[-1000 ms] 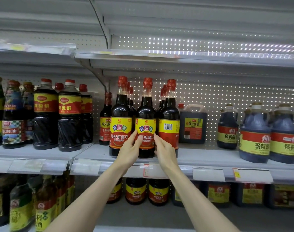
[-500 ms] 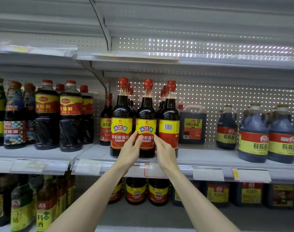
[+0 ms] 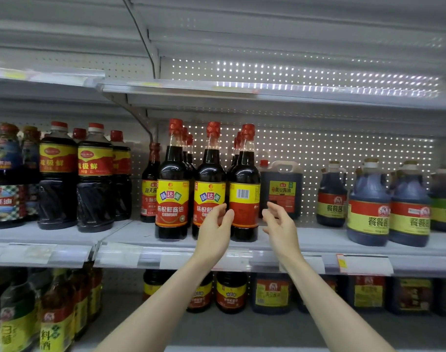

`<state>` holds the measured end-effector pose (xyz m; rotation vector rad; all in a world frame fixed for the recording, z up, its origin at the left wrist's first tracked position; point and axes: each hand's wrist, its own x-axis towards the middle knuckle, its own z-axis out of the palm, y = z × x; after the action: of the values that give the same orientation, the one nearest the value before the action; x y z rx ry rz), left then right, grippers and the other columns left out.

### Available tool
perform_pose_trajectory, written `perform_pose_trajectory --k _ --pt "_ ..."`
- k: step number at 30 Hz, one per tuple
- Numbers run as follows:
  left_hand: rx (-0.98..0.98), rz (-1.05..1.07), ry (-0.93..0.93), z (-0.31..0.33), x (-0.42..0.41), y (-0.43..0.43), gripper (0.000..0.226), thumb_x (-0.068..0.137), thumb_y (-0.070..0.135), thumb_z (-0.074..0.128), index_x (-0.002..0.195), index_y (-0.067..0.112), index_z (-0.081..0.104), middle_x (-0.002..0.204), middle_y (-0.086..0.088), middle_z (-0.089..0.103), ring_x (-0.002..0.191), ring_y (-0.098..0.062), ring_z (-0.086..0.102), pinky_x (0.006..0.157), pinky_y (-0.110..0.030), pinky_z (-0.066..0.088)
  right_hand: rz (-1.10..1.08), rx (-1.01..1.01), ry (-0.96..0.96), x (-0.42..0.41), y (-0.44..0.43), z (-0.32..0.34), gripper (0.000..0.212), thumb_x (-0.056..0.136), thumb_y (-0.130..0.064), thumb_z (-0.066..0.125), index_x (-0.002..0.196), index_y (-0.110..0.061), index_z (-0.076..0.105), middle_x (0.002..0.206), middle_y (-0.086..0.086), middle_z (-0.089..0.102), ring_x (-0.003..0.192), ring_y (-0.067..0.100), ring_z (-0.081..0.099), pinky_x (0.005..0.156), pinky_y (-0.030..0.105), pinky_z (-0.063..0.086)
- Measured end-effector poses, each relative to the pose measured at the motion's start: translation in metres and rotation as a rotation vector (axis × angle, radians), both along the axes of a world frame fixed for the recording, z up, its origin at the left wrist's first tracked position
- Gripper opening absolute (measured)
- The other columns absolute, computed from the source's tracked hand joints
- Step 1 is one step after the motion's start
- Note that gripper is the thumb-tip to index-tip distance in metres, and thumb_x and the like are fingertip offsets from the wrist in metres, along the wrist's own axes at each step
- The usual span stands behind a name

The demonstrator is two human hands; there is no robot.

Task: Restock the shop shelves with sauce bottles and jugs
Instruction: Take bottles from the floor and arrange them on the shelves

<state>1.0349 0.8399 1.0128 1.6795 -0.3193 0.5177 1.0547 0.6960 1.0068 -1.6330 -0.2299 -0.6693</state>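
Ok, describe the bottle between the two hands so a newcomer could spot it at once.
Look at the middle shelf, at its front row of three tall red-capped bottles. It is the rightmost bottle, beside the square jug. Unlike its neighbours, it shows a barcode, not the front label.

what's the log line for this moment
left hand: open, beside barcode-out bottle | right hand: open, clear of it | bottle: upright, front row of shelf | held: nothing
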Motion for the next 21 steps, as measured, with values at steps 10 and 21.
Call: perform_pose_trajectory --k 10,21 --pt "0.01 -0.02 0.021 0.001 -0.003 -0.043 0.05 0.102 0.031 0.039 0.15 0.021 0.027 0.146 0.007 0.037 0.128 -0.002 0.033 0.103 -0.02 0.028 0.285 0.034 0.229 0.03 -0.005 0.03 0.027 0.105 -0.034 0.031 0.116 -0.027 0.056 0.11 -0.004 0.061 0.101 0.008 0.055 0.094 0.029 0.042" --pt "-0.004 -0.04 0.084 0.007 0.011 -0.031 0.046 0.103 0.036 0.035 0.147 0.023 0.032 0.139 0.009 0.045 0.119 -0.003 0.041 0.099 -0.023 0.033 0.261 0.003 0.199 0.023 -0.016 0.012 0.023 0.104 -0.037 0.031 0.107 -0.035 0.054 0.101 -0.014 0.06 0.096 0.002 0.055 0.09 0.029 0.04"
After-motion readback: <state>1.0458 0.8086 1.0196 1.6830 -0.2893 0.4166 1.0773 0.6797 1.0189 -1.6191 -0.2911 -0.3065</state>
